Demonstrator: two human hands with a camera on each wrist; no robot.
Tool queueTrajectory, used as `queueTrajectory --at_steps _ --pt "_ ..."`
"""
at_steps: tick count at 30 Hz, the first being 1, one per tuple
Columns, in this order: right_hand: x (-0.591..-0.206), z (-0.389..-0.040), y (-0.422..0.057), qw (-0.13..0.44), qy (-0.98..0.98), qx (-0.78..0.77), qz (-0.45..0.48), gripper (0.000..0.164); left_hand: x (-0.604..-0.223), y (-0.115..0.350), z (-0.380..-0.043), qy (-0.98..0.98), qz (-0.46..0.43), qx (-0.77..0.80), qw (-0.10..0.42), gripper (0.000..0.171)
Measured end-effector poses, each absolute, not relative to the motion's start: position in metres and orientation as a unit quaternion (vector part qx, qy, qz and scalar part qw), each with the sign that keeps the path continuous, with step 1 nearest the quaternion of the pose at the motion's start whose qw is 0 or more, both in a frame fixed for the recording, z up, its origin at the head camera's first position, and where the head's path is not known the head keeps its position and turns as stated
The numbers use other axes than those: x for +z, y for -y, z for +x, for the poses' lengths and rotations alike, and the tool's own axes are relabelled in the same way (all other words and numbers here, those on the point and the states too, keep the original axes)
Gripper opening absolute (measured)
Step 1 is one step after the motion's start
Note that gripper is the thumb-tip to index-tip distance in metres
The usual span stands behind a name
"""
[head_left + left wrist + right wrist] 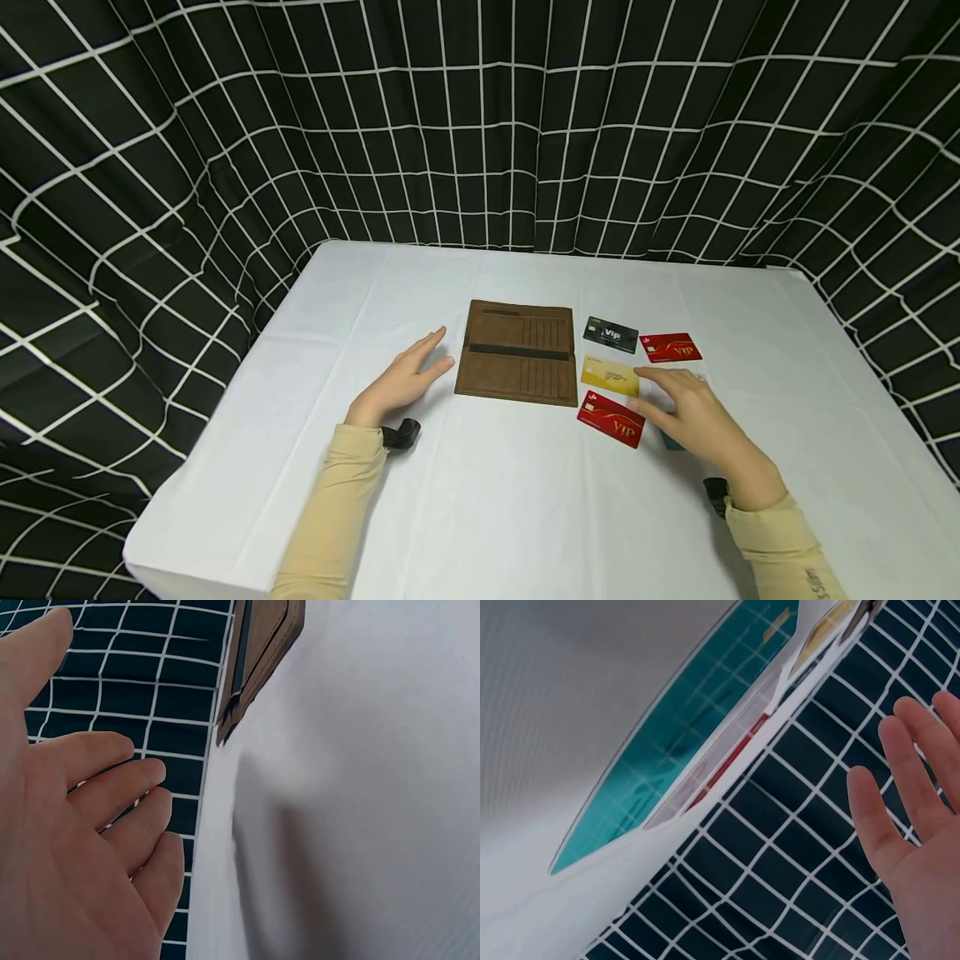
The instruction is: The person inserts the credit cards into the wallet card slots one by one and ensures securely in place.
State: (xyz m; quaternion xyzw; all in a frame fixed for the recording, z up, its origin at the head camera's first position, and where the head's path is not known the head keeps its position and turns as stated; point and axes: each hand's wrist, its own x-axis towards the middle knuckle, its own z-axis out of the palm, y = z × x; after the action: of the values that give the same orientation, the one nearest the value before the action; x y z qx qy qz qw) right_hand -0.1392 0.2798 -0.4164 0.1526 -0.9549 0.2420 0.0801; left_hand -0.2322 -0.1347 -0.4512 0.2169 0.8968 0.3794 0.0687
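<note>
Brown wallet [517, 352] open flat at centre of white table [480, 500] in head view; left hand [405, 379] spread just left of it, right hand [693, 421] spread over cards, beside gold card [610, 377] and red card [611, 419]. Left wrist view: wallet corner only. Right wrist view: teal card [690, 742], mostly hidden from head view.

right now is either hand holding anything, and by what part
Nothing is held. The left hand is open beside the wallet; the right hand is open over the cards.
</note>
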Motion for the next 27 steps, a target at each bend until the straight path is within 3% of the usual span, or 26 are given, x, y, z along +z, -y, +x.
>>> queueTrajectory --at_steps 27 --pt "-0.425 -0.135 -0.268 0.008 0.961 0.234 0.15 0.066 -0.469 0.12 -0.238 -0.891 0.218 0.38 0.119 0.076"
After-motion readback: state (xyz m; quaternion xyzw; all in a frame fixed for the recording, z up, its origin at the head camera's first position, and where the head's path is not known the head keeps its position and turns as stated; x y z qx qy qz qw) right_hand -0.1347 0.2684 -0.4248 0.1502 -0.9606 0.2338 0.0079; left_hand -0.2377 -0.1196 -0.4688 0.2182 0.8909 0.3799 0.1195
